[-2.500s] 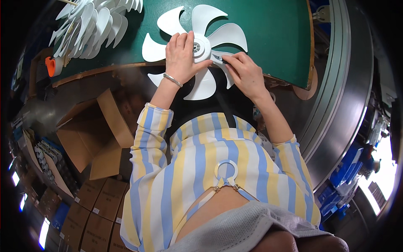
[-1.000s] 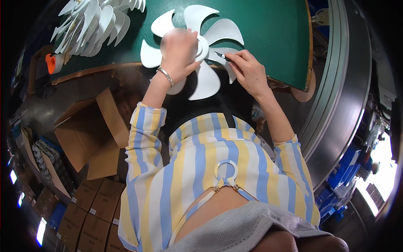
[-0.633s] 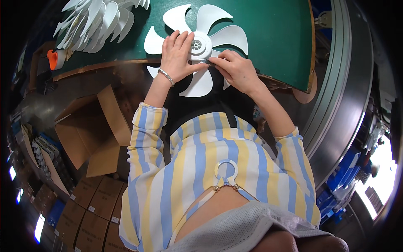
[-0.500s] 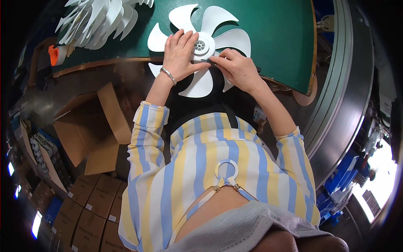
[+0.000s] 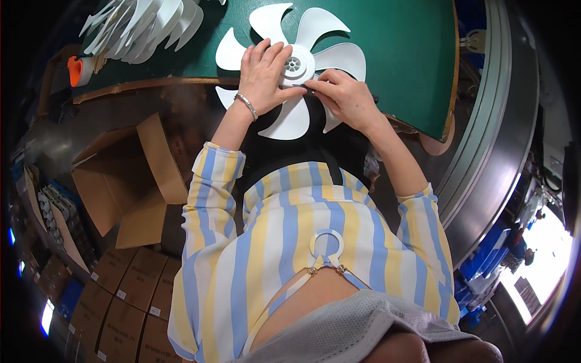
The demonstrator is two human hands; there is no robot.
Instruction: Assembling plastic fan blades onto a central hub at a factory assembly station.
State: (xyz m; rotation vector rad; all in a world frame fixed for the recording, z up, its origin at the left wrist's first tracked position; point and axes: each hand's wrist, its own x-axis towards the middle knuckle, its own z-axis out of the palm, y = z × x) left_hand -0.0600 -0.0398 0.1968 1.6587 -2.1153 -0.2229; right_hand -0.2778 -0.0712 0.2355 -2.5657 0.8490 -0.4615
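A white fan blade wheel [image 5: 331, 58] with several curved blades and a ribbed round hub lies on the green table, its near blades jutting over the edge. My left hand [image 5: 261, 77], with a silver bangle at the wrist, rests across a blade on the hub's left side. Its fingers are stretched out and its thumb points along the hub's lower rim. At the hub's lower right, my right hand [image 5: 347, 100] is closed in a pinch. Something small and dark shows near its fingertips by the left thumb; its kind cannot be made out.
More white fan blades [image 5: 145, 27] are piled at the table's [image 5: 399, 72] far left, beside an orange and white tape dispenser [image 5: 77, 71]. An open cardboard box [image 5: 130, 181] stands lower left, above several closed cartons [image 5: 115, 302]. A metal rail [image 5: 484, 175] curves along the right.
The view has shifted slightly, so the fan wheel and both hands appear a little farther right. Both hands keep nearly the same places at the hub.
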